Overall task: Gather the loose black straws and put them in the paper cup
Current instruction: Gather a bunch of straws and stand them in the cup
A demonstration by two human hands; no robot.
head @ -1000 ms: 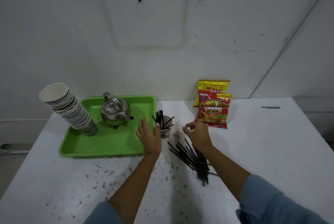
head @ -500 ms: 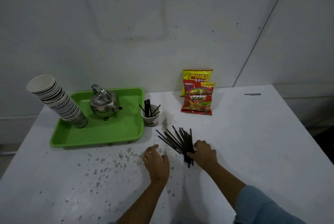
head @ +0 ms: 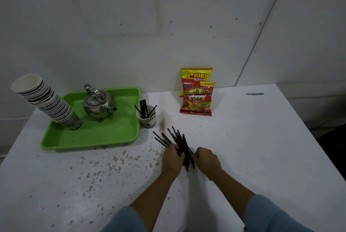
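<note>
I see both hands at lower center of the frame. The left hand (head: pixel 173 158) is curled around the loose straws (head: pixel 179 141), fingers closed on the near ends of the bundle. The right hand (head: pixel 206 158) is a loose fist touching the bundle's right side; I cannot tell whether it grips any. The straws fan toward the cup (head: pixel 147 119), which stands just right of the tray (head: pixel 89 140) and holds several straws.

Head view looks forward, steeply down onto table (head: pixel 262 147).
</note>
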